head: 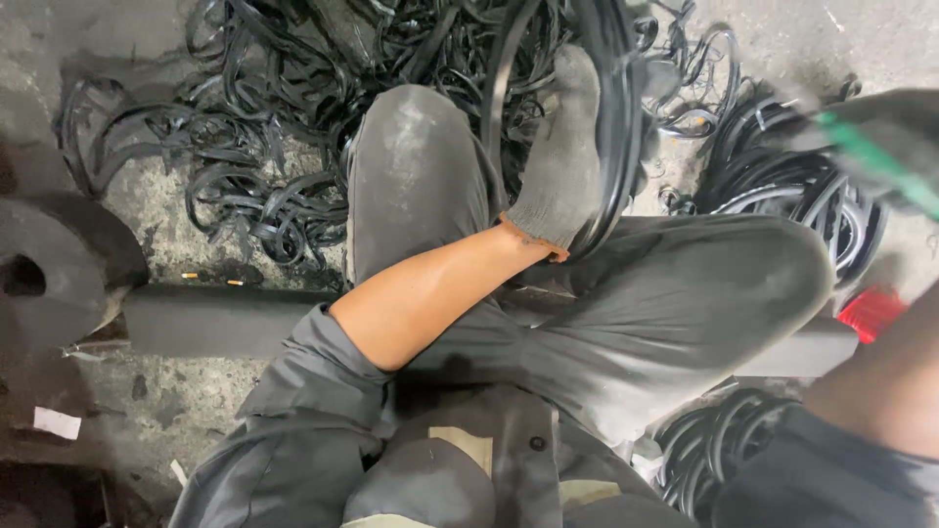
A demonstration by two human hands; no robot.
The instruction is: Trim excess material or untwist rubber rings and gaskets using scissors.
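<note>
1. Head view: your left hand [562, 147], in a grey glove, is closed around a black rubber ring [616, 117] above your knees.
2. Your right hand [880, 137] is blurred; you cannot tell its grip.
3. Strips [264, 186] lie tangled on the floor [156, 401], rings [782, 186] piled right; much looks unsorted.

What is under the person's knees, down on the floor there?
A dark bar runs across the concrete floor beneath the legs, emerging on both sides; its middle is covered. Black rubber strips lie beyond.

rubber strips [264, 166] lie heaped on the floor [147, 391] beyond the knees [416, 147], metal bar [210, 318] beneath them.
</note>
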